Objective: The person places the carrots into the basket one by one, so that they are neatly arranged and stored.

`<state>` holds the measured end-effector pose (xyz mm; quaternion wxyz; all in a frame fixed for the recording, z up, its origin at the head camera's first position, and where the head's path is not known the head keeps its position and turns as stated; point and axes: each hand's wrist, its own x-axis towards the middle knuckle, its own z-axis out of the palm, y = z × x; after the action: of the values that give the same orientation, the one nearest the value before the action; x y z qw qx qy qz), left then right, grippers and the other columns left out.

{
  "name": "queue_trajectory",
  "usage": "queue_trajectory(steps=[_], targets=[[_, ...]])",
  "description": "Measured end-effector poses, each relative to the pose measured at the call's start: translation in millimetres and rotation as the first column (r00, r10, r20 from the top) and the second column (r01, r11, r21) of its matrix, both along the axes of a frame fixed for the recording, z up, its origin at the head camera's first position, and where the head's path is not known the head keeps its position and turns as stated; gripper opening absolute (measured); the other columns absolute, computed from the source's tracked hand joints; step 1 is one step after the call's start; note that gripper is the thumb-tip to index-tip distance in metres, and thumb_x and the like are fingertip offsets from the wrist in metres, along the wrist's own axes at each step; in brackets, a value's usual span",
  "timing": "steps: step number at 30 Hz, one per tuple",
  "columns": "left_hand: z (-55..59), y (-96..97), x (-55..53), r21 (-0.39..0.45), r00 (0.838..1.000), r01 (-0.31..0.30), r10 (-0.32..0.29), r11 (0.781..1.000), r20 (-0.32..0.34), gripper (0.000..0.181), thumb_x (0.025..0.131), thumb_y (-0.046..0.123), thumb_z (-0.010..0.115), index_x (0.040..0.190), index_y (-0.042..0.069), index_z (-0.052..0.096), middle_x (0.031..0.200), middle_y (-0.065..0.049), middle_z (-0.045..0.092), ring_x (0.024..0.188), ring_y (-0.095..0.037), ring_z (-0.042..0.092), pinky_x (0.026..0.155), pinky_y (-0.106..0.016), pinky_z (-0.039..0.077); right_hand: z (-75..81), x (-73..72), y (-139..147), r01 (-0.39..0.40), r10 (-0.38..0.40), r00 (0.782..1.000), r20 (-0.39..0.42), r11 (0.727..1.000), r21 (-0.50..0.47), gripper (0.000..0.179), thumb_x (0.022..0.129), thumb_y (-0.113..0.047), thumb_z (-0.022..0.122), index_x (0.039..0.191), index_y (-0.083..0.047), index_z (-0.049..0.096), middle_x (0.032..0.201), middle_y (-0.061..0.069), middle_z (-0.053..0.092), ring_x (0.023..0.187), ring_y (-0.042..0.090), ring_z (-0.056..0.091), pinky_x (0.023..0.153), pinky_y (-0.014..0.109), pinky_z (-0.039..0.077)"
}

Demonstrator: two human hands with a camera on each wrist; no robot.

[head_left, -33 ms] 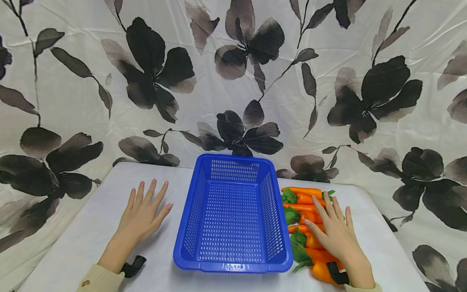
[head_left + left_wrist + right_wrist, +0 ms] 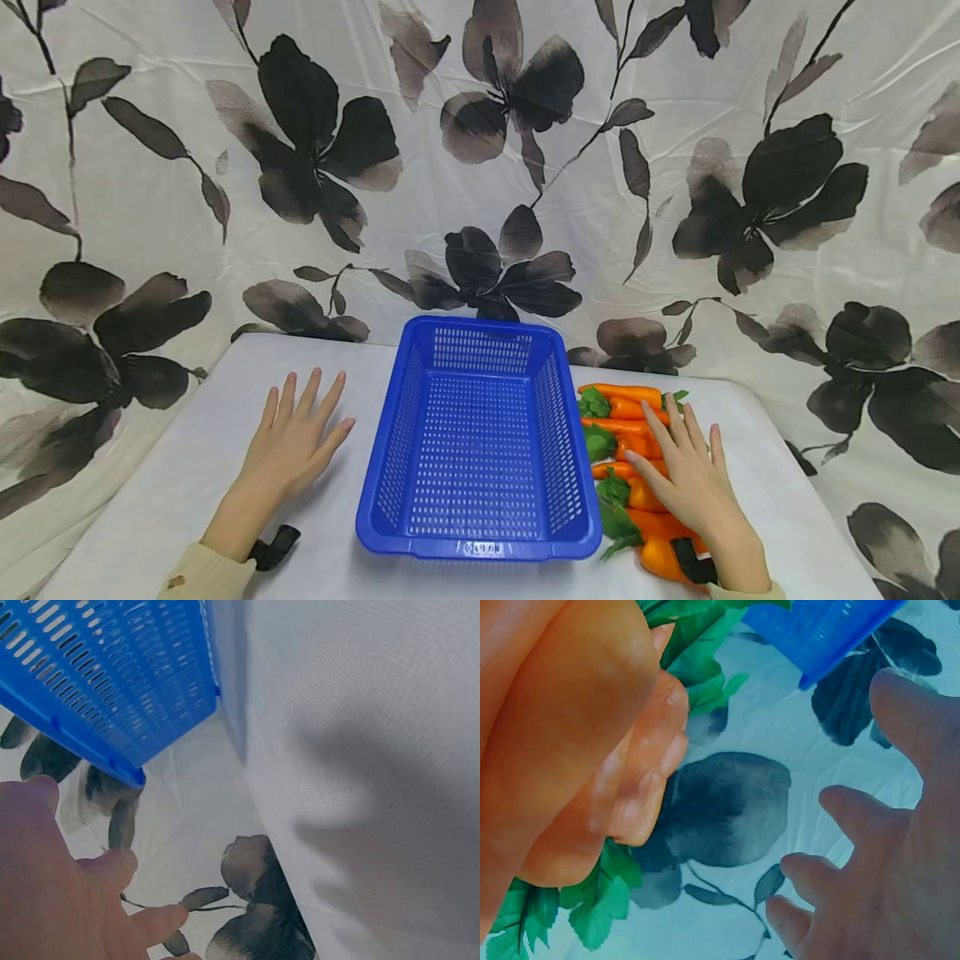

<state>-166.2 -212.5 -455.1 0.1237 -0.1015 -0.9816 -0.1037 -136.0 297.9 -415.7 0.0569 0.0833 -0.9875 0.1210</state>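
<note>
A blue plastic basket [image 2: 477, 549] with slotted walls stands in the middle of the table, nothing inside it. To its left, my left hand [image 2: 288, 454] hovers palm down over the white cloth, fingers spread. On the basket's right lies a column of orange carrots [image 2: 621, 392] with green leafy tops [image 2: 600, 443], among lobed orange pieces resembling bell peppers [image 2: 645, 493]. My right hand [image 2: 693, 483] spreads its fingers above them and hides part of the column. In the right wrist view, that hand [image 2: 892, 825] is apart from the orange vegetables [image 2: 570, 742] and grips nothing.
The white-covered table [image 2: 330, 533] ends at a hanging cloth [image 2: 420, 208] with dark flowers, close behind the basket. Black straps [image 2: 275, 547] are at both wrists. In the left wrist view the hand's shadow [image 2: 360, 787] falls on the tabletop.
</note>
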Motion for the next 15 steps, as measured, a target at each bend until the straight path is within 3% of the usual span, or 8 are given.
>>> queue_trajectory(steps=[5,12,15], targets=[[0.7,-0.9,0.5,-0.004,1.000,-0.002,0.002,1.000,-0.005,0.074,0.099,0.056,0.038,0.157,0.011,0.027,0.157,-0.030,0.022,0.146,-0.052,0.006,0.116,-0.062,-0.001,0.8,1.1,-0.7,-0.001,0.001,1.000,0.004,1.000,-0.006,0.079,0.097,-0.054,0.049,0.160,-0.014,0.020,0.164,0.022,0.005,0.150,0.041,-0.005,0.110,0.059,-0.021],[3.3,0.4,0.1,0.006,1.000,0.000,0.000,1.000,0.009,0.074,0.100,0.055,0.037,0.158,0.011,0.024,0.159,-0.029,0.020,0.147,-0.050,0.002,0.116,-0.057,-0.011,2.0,-0.4,-1.6,-0.004,0.003,1.000,-0.001,1.000,-0.014,0.079,0.097,-0.053,0.049,0.160,-0.016,0.019,0.165,0.020,0.004,0.150,0.041,-0.004,0.110,0.059,-0.021],[6.1,0.9,0.2,0.010,1.000,0.001,-0.001,1.000,0.006,0.074,0.100,0.056,0.036,0.158,0.010,0.026,0.159,-0.028,0.020,0.147,-0.050,0.005,0.117,-0.058,-0.007,4.2,-1.5,-1.9,-0.007,0.006,1.000,-0.007,1.000,-0.012,0.079,0.097,-0.052,0.050,0.160,-0.015,0.020,0.164,0.021,0.005,0.150,0.042,-0.003,0.111,0.059,-0.021]])
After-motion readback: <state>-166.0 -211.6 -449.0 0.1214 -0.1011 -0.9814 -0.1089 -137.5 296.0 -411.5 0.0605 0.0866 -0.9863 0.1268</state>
